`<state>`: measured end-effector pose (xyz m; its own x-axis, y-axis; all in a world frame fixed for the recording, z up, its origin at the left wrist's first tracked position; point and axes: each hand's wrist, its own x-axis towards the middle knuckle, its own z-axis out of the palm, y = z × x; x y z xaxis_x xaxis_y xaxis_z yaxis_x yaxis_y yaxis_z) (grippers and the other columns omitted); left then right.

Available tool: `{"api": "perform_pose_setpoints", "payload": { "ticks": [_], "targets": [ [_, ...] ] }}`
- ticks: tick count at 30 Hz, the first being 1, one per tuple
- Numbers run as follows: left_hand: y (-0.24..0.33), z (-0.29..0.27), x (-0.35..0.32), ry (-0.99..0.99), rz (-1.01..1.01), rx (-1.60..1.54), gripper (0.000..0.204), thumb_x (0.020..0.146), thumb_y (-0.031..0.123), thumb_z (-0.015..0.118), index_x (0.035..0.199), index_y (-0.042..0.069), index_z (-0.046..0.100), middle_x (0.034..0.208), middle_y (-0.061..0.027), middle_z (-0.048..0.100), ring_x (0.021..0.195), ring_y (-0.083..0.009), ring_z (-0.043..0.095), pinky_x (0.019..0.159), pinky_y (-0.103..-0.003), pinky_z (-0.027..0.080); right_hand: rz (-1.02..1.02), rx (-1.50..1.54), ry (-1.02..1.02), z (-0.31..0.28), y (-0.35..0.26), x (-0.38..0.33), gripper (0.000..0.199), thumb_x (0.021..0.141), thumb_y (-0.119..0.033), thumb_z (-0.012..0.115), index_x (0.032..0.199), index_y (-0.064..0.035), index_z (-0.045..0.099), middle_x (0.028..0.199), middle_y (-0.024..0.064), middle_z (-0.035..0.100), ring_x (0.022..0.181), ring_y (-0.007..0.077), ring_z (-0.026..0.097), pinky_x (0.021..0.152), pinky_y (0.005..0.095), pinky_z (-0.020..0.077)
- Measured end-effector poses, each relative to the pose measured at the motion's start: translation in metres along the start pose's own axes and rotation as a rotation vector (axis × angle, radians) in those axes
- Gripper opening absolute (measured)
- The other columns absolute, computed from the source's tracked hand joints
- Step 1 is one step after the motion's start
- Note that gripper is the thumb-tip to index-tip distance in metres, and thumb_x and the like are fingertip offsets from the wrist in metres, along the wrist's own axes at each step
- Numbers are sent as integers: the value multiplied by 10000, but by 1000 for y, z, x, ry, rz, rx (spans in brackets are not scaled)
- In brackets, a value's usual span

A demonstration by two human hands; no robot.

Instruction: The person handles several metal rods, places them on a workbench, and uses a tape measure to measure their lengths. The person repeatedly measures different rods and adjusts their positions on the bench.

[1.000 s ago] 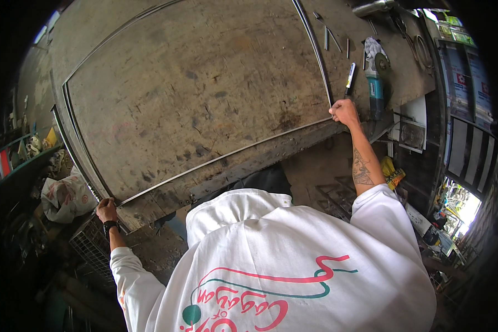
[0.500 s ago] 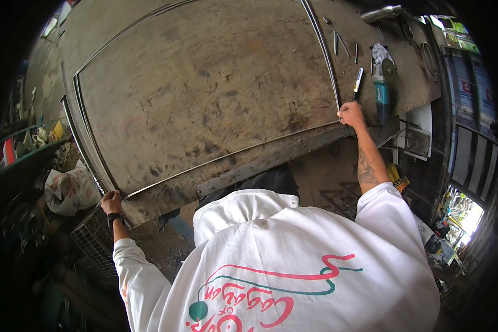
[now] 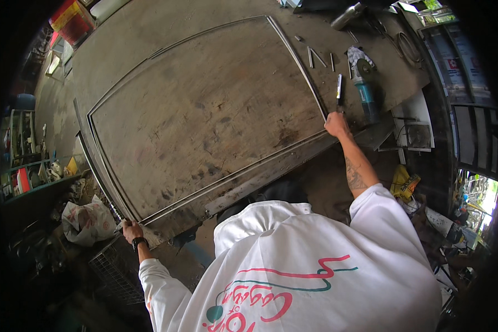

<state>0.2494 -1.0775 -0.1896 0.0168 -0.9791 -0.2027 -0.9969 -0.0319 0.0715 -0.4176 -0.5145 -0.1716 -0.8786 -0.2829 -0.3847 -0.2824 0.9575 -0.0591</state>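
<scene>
A red and yellow box [image 3: 72,17] is seen at the upper left edge, a white printed bag [image 3: 87,221] at the lower left, and a yellow packet [image 3: 402,182] on the floor at right. A thin grey metal frame [image 3: 299,60], rectangular and rust-marked, lies flat on the large worn tabletop [image 3: 149,50]. Its near corners are gripped by a person in a white shirt [image 3: 315,265]: the left hand [image 3: 131,228] is closed on the left corner, the right hand [image 3: 336,124] on the right corner. The person's head is hidden by a hood. An angle grinder [image 3: 365,91] lies just beyond the right hand. The shelf contents at left are too dark to make out.
</scene>
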Motion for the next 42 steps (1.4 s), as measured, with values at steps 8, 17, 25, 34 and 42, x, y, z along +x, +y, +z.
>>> {"api": "perform_pose_setpoints", "payload": {
  "ticks": [8,17,25,34,42],
  "targets": [
    [-73,42,-26,55,21,-309,399,887,210,703,1221,-7,679,1165,-198,719,1081,-324,686,949,-406,518,-120,464,23,0,28,-35,117,840,-107,753,862,6,731,729,153,722,720,282,728,708,400,561],
    [45,88,-223,287,54,-434,389,901,186,703,1243,7,651,1204,-215,585,1067,-366,603,914,-421,500,-321,158,248,-5,79,-42,698,743,-173,837,1376,-87,556,1359,166,547,1254,368,528,1081,466,428],
    [274,11,-363,-974,253,-1112,373,1016,261,644,1274,-9,658,1146,-80,713,1022,-154,666,934,-298,524,-686,889,-807,-45,-37,-63,599,743,-221,664,1302,-23,581,1161,72,621,1120,182,556,1014,317,428],
    [280,-12,-367,-1024,20,-1592,294,945,170,745,1165,-9,668,1079,-42,695,938,-111,673,858,-260,573,-1149,369,-577,-76,-194,-174,578,814,-321,731,1275,-63,496,1126,232,614,1025,389,625,907,436,493],
    [247,5,-346,-944,255,-1690,228,918,77,739,1128,26,664,999,-8,697,929,-93,653,852,-267,541,-1261,315,-792,-47,-214,-168,565,824,-319,727,1247,12,552,1129,228,617,1023,370,612,910,437,483]
  ]
}}
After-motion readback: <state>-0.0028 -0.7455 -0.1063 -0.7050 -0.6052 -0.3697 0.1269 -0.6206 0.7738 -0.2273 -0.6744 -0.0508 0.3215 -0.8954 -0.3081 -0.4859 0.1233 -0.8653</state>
